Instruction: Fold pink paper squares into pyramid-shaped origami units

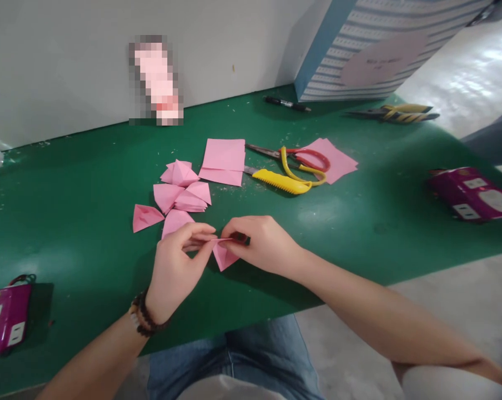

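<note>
Between my two hands is a folded piece of pink paper (223,258), its lower part hanging down to a point. My left hand (179,261) pinches its top left edge between thumb and fingers. At the top right edge, my right hand (261,244) pinches the same paper. Several folded pink paper pieces (181,186) lie loosely heaped just beyond my left hand, and one small folded triangle (146,217) sits to the left of them. Flat pink paper squares (224,155) are stacked farther back.
Scissors (305,161) with red and yellow handles lie beside a yellow utility knife (281,181), partly over more pink squares (340,161). A pen (287,104), pliers (395,113), and a striped box (371,50) stand farther back. Purple boxes (476,194) flank the green table (351,239).
</note>
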`<control>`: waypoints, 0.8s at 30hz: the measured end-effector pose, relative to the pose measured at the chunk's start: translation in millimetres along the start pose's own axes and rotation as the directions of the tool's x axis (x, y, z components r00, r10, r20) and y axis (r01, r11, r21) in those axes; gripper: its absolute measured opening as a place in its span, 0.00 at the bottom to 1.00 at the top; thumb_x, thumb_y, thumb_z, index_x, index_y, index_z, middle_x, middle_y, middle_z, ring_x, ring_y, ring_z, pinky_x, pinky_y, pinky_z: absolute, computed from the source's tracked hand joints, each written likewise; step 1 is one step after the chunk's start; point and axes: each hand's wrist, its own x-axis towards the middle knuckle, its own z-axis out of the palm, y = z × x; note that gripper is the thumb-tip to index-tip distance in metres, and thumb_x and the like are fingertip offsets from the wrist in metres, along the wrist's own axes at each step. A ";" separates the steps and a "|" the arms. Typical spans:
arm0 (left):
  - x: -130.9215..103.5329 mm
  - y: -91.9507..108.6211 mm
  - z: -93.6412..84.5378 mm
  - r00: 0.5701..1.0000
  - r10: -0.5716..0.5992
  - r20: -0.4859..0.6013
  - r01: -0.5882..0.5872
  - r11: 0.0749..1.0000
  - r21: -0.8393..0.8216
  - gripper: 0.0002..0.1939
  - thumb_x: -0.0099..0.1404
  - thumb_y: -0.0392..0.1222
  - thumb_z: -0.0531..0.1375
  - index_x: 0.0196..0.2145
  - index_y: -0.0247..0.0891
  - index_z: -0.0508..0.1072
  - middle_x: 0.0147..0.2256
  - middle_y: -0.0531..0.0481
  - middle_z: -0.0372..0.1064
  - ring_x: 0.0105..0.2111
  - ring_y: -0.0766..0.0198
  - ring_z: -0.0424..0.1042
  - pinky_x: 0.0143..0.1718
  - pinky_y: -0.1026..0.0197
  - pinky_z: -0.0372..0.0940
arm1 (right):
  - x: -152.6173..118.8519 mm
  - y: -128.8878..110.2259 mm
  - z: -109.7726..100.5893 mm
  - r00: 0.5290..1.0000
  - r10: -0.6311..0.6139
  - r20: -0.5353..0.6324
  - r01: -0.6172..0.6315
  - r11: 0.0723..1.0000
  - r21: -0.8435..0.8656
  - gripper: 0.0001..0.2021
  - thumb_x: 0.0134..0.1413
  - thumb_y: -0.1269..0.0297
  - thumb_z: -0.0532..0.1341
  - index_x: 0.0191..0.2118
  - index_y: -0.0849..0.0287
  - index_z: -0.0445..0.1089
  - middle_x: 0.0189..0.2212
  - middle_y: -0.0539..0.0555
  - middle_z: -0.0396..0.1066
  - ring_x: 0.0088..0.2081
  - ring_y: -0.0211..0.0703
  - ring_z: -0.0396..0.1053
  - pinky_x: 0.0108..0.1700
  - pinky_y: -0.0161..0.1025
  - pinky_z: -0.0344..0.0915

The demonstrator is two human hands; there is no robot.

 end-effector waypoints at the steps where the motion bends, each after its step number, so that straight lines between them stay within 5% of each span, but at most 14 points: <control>1: -0.1 0.1 0.5 1.000 0.001 0.000 -0.001 1.000 -0.005 0.06 0.61 0.37 0.61 0.38 0.40 0.75 0.34 0.52 0.78 0.35 0.64 0.79 0.38 0.65 0.75 | -0.1 -0.1 0.1 1.000 0.018 -0.002 -0.018 1.000 0.016 0.03 0.54 0.70 0.63 0.29 0.57 0.71 0.24 0.47 0.74 0.26 0.35 0.69 0.31 0.33 0.61; 6: 0.7 0.0 1.5 1.000 0.000 -0.012 0.000 1.000 0.000 0.08 0.59 0.36 0.61 0.38 0.40 0.74 0.33 0.52 0.78 0.34 0.64 0.79 0.37 0.67 0.75 | -0.4 -1.4 -2.1 0.994 0.099 0.040 -0.103 0.986 0.132 0.04 0.53 0.69 0.63 0.28 0.56 0.71 0.23 0.46 0.74 0.25 0.35 0.70 0.30 0.32 0.63; 12: 2.4 1.2 0.9 0.999 -0.042 0.008 0.042 0.998 -0.056 0.08 0.56 0.35 0.61 0.36 0.39 0.74 0.31 0.53 0.76 0.31 0.66 0.78 0.33 0.69 0.75 | 2.5 1.5 -4.2 0.952 0.196 0.236 -0.275 0.884 0.378 0.05 0.53 0.61 0.65 0.31 0.56 0.72 0.26 0.47 0.75 0.27 0.35 0.71 0.29 0.32 0.65; 24: 1.7 0.3 0.7 1.000 -0.016 0.011 0.016 0.999 -0.036 0.06 0.56 0.34 0.61 0.34 0.39 0.74 0.30 0.54 0.76 0.29 0.67 0.77 0.32 0.69 0.74 | 2.2 -0.7 -4.1 0.973 0.145 0.182 -0.194 0.936 0.294 0.05 0.56 0.66 0.62 0.30 0.58 0.73 0.25 0.47 0.74 0.25 0.33 0.68 0.29 0.31 0.61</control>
